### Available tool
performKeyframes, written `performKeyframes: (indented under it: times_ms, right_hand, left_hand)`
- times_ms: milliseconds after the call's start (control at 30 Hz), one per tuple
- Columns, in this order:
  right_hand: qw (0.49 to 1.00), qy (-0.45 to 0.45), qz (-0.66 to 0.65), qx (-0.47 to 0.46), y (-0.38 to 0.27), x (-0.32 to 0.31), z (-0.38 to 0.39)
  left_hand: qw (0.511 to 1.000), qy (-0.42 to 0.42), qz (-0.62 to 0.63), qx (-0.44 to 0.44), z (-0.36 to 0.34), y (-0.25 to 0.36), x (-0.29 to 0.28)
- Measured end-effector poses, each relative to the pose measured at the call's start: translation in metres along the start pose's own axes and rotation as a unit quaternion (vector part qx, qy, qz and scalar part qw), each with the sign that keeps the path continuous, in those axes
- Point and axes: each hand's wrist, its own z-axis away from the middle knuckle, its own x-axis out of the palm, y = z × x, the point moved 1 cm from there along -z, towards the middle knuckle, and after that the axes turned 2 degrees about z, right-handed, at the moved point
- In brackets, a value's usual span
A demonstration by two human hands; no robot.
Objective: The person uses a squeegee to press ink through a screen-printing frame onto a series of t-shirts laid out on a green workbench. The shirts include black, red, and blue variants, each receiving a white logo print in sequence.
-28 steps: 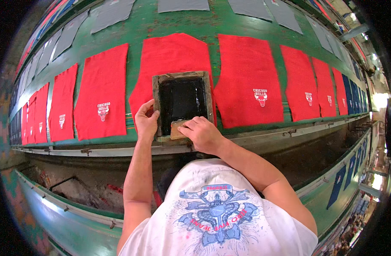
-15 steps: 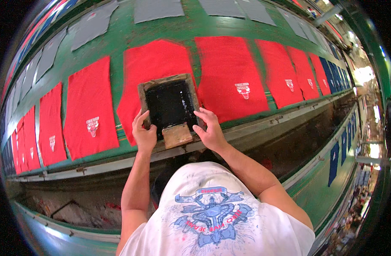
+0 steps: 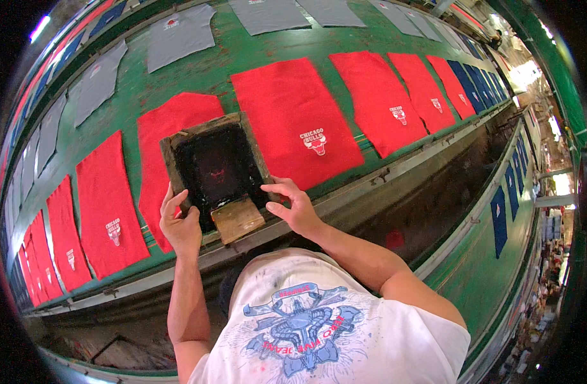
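A wooden screen-printing frame point(image 3: 256, 148) with a dark mesh rests at the near end of a red fabric piece point(image 3: 154, 144). A faint red animal-head design shows through the mesh. Inside the frame, at its near edge, leans a flat wooden block point(image 3: 238, 221), perhaps a squeegee handle. My left hand point(image 3: 182, 225) grips the frame's near left corner, thumb on the inner side and fingers outside. At the near right corner my right hand point(image 3: 296, 206) holds the rim between thumb and fingers. The fabric directly under the frame is hidden.
Red pieces with white-and-red prints, such as a large one point(image 3: 284, 102), lie along the green table point(image 3: 255, 48) on both sides. Grey pieces point(image 3: 180, 40) line its far side. A metal rail point(image 3: 351, 190) edges the table. Another green table with navy pieces point(image 3: 499, 221) stands right.
My view has turned, so the frame and both hands appear further left and tilted. Both hands keep their hold. The red design in the mesh is now visible where glare showed before.
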Motion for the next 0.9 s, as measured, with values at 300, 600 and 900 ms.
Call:
performKeyframes:
  times_ms: [300, 600, 900]
  right_hand:
    - [0.998, 0.019, 0.056, -0.006, 0.046, -0.167, 0.005]
    - [0.997, 0.054, 0.039, 0.027, 0.082, -0.251, 0.009]
    - [0.999, 0.028, 0.032, 0.016, 0.096, -0.267, 0.006]
  left_hand:
    - [0.998, -0.016, 0.043, 0.037, 0.038, 0.034, 0.181]
    - [0.995, 0.014, 0.093, 0.025, 0.080, 0.037, 0.286]
    - [0.994, 0.014, 0.111, -0.009, 0.085, 0.033, 0.300]
